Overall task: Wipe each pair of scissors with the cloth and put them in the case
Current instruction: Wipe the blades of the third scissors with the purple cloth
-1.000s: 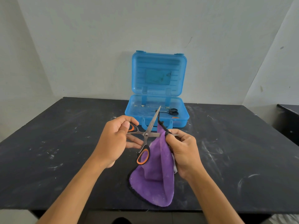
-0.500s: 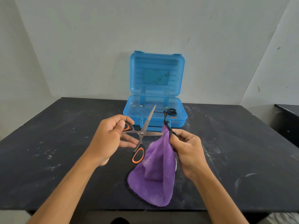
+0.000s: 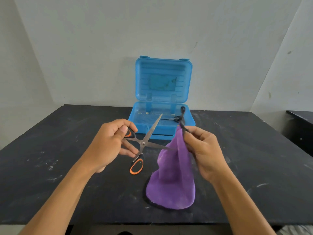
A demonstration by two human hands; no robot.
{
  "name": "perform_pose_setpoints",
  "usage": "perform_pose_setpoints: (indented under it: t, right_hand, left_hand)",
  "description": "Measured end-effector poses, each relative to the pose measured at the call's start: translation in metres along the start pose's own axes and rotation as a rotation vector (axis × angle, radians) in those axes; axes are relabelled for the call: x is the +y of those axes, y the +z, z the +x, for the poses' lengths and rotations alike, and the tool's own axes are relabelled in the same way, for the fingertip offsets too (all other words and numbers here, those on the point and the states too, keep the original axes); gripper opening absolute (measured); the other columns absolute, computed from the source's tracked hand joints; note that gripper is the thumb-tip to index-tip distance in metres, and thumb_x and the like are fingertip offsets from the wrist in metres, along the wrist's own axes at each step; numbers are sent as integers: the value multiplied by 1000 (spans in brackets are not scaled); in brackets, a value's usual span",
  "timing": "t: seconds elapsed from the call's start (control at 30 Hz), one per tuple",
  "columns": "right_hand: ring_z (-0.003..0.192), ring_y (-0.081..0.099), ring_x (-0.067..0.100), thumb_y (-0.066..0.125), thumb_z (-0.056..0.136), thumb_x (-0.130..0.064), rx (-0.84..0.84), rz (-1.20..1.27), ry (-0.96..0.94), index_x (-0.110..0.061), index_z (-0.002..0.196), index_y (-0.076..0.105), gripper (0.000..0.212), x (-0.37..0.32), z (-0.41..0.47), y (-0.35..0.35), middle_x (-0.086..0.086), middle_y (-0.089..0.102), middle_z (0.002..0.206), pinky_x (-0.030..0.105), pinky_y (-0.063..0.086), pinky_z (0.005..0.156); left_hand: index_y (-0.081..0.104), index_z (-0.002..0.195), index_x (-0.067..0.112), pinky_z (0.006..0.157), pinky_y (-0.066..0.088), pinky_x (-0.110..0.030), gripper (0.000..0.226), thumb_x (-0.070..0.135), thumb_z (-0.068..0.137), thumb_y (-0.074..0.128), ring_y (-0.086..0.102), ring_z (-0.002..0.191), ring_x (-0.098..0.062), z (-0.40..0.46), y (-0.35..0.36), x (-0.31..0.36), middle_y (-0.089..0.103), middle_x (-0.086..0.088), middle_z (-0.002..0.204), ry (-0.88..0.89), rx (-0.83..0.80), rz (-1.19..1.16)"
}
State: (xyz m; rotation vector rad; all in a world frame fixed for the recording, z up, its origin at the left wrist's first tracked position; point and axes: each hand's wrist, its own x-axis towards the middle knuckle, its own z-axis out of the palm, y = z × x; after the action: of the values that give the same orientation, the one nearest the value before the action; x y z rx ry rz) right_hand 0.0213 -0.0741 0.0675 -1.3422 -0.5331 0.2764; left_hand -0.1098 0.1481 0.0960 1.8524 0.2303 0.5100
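Note:
My left hand (image 3: 108, 146) grips the upper handle of the orange-and-black scissors (image 3: 144, 143), whose blades are spread wide apart; one blade points up toward the case, the other points right and touches the cloth. My right hand (image 3: 203, 150) pinches the purple cloth (image 3: 171, 180) by its top corner near its black loop, so the cloth hangs with its lower edge resting on the table. The blue plastic case (image 3: 162, 122) stands open behind my hands, its lid upright. A small black-handled pair of scissors (image 3: 176, 118) lies inside the case.
The black tabletop (image 3: 50, 167) is scuffed with white marks and stretches wide on both sides of my hands. A white wall rises right behind the case. The corner of another dark table (image 3: 303, 128) shows at the far right.
My right hand has pulled the cloth right and off the blade, lifting its corner higher. The scissors' blades have spread wider, and my left hand has shifted slightly left.

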Motion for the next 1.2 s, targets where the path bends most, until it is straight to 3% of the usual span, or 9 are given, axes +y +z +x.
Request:
perform_pose_setpoints:
  t: [0.27,0.4,0.53,0.63,0.77,0.87,0.97,1.03,1.2]
  right_hand:
    - [87,75,22,70,90,-28,-188,-90,107,-23,88,78,10,12,-15,11,9,80,91,30,60,78]
    - [88,73,24,67,95,-35,-175,-120,118,-18,90,76,20,13,-15,9,15,79,97,41,61,84]
    - [84,69,24,66,94,-41,-13,47,70,-24,87,80,23,-5,-2,6,7,76,89,39,61,78]
    - [78,73,14,61,100,-40,9,152,18,-28,90,81,25,-23,10,-3,-1,78,87,29,62,70]
    - [78,63,19,60,104,-30,-70,-2,20,-9,97,69,24,-19,13,2,5,71,85,33,56,74]
    - [81,60,23,64,104,-22,-170,-91,11,6,102,59,29,-7,9,14,12,68,88,35,54,76]
    - [77,69,14,68,93,-29,-258,-79,32,-9,96,64,20,-2,2,23,4,76,83,26,59,72]
    - [81,72,14,72,91,-27,-300,-68,20,-16,97,70,13,1,0,26,7,80,87,25,59,76]
    - [82,74,7,81,88,-36,-298,-267,-41,-29,92,82,9,8,-7,32,-2,83,89,23,58,77]
  left_hand:
    - [67,109,23,62,64,-39,31,11,107,39,74,65,-32,-7,14,-1,59,-17,90,54,61,-43]
    - [66,109,21,62,64,-37,30,12,108,37,75,67,-32,-7,10,-1,58,-16,91,47,44,-55]
    - [70,102,20,61,63,-39,33,11,107,39,74,66,-34,-6,-1,4,64,-10,94,72,11,-78]
    - [73,98,19,64,63,-39,34,11,106,42,74,68,-36,-6,-9,9,67,3,82,91,-34,-116]
    - [76,96,17,73,61,-28,34,8,105,44,74,74,-29,-2,-6,13,62,6,72,130,-17,-151]
    - [74,97,18,70,60,-26,34,7,105,43,75,73,-27,2,6,16,62,4,77,119,-4,-162]
    - [73,100,20,65,64,-36,33,10,106,42,73,67,-28,2,18,17,54,-6,87,107,8,-122]
    - [72,101,22,60,63,-35,32,11,106,42,71,63,-25,2,22,18,53,-7,89,120,8,-92]
    - [70,105,21,56,62,-41,29,11,106,43,71,61,-28,0,30,15,55,-11,81,115,-11,-121]
